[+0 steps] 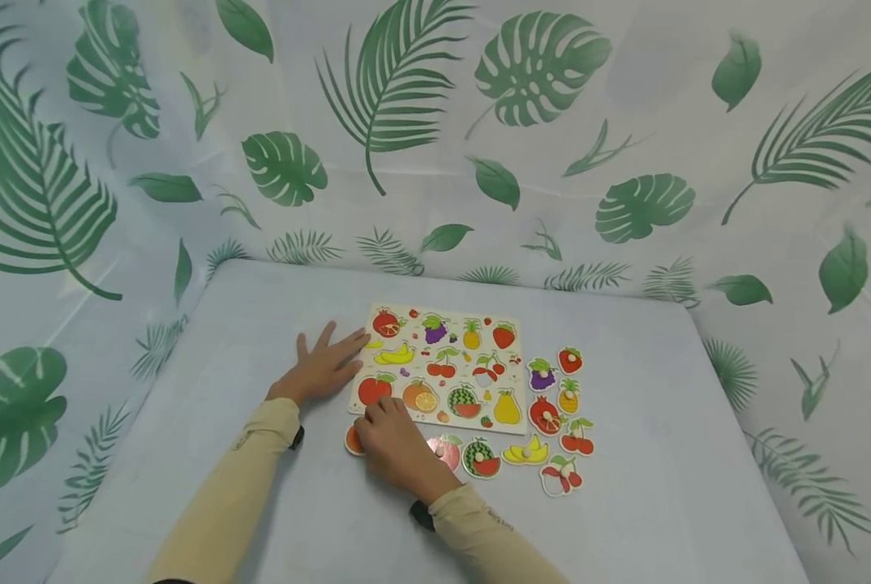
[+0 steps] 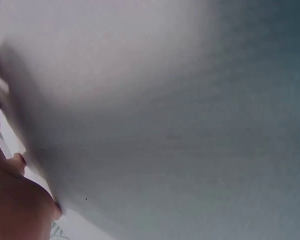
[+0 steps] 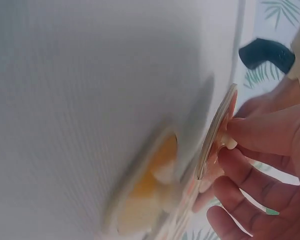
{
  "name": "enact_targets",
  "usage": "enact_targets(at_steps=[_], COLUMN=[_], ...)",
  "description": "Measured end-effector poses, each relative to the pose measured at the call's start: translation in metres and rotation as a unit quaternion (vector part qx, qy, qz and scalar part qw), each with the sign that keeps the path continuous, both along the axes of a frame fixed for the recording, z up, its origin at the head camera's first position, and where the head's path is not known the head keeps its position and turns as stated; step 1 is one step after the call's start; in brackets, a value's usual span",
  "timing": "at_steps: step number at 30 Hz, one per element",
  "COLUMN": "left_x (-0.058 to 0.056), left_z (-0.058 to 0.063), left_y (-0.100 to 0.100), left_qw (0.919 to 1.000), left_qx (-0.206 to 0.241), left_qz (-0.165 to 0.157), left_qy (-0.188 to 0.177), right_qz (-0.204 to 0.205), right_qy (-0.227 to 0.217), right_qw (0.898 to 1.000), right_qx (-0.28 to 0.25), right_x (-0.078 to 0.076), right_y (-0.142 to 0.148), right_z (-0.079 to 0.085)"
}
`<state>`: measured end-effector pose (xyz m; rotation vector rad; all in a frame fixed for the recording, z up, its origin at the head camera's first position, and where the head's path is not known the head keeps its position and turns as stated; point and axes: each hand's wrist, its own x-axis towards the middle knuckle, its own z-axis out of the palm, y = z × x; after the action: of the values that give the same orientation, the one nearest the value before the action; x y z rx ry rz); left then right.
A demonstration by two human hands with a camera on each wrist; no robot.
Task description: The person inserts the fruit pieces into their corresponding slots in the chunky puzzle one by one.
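Note:
My left hand (image 1: pixel 322 369) lies with spread, straight fingers at the left edge of a fruit puzzle board (image 1: pixel 424 375). In the left wrist view only part of that hand shows, beside the pale table surface. With thumb and fingers, my right hand (image 1: pixel 394 444) pinches the small knob of an orange-red puzzle piece (image 3: pixel 219 132). The piece is tilted on edge above the table, just below the board's lower left corner. A blurred yellow-orange piece (image 3: pixel 147 187) lies on the table close by, hidden under the hand in the head view.
Along the board's front edge lie apple (image 1: pixel 446 454), watermelon (image 1: pixel 481 459) and banana (image 1: pixel 526 451) pieces. At its right are grape (image 1: pixel 542 375), strawberry (image 1: pixel 570 359), pineapple (image 1: pixel 569 396), pomegranate (image 1: pixel 544 415) and several cherry-like pieces. A leaf-print curtain (image 1: pixel 421 178) surrounds the table (image 1: pixel 640 454).

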<state>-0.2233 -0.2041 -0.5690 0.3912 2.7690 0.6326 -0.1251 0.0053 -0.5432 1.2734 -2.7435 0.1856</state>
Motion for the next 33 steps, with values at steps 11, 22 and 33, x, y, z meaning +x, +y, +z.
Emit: enact_targets(at_steps=[11,22,33], left_x=[-0.001,-0.003,-0.005], left_z=[-0.001,-0.003,-0.004], left_y=[-0.003,-0.002,-0.004], left_qw=[1.0000,0.9998,0.9998], left_qx=[0.001,0.006,0.010], left_qz=[0.004,0.007,0.004], left_qy=[-0.002,-0.017,-0.015], right_qz=[-0.036,-0.049,-0.054], right_qy=[-0.028,-0.026,-0.050], right_qw=[0.999,0.998,0.997], right_qx=[-0.006,-0.038,-0.035], right_x=[-0.032,-0.060,-0.066], right_y=[0.022,0.058,0.065], right_z=[0.017,0.024,0.009])
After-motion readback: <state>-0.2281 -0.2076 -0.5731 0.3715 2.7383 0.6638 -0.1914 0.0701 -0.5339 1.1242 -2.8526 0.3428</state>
